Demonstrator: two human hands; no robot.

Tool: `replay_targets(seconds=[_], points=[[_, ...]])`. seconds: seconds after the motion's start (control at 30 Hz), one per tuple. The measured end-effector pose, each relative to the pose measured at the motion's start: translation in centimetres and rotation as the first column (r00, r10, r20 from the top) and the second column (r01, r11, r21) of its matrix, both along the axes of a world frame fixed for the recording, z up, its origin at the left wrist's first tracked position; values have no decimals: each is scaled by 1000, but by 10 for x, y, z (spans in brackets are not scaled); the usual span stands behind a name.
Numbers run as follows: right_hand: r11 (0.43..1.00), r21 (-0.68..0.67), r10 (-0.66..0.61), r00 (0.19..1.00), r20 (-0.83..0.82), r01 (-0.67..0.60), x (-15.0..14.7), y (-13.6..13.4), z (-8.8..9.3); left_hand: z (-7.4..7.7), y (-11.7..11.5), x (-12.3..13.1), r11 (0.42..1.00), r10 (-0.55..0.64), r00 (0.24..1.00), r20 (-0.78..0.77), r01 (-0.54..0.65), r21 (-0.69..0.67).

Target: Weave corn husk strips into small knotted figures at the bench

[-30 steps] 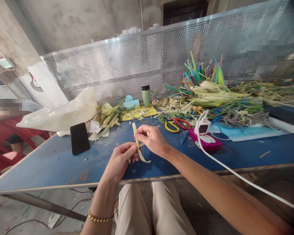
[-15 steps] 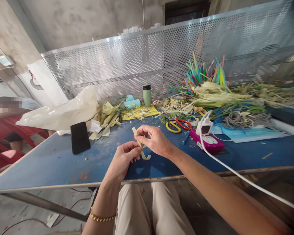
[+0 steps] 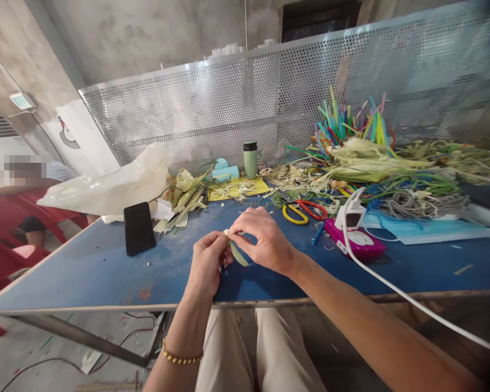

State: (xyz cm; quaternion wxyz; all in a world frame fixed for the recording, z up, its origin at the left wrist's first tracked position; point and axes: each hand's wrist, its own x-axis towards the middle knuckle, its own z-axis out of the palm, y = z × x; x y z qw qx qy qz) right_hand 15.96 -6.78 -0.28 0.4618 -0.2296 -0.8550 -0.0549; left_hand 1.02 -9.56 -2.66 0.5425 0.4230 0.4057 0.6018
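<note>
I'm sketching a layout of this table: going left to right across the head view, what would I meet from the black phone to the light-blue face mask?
Black phone → left hand → right hand → small blue stick → magenta box → light-blue face mask.

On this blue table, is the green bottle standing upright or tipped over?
Upright: the green bottle has its dark lid at the top, before the perforated metal screen.
</note>
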Motion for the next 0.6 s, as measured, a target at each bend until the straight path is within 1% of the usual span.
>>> replay_targets(seconds=[0.1, 0.23, 0.43, 0.6], points=[[997, 71, -36, 994, 103, 29, -1, 0, -2, -3, 0, 0, 1000, 20, 999, 35, -21, 20], [991, 117, -84, 979, 184, 63, 0, 0, -2, -7, 0, -3, 999, 7, 995, 95, -11, 37], [989, 128, -102, 973, 207, 76, 2, 3, -3, -10, 0, -6, 999, -31, 989, 145, 27, 31], [991, 124, -82, 976, 204, 57, 3, 5, -4, -8, -2, -10, 997, -69, 973, 219, 73, -11]])
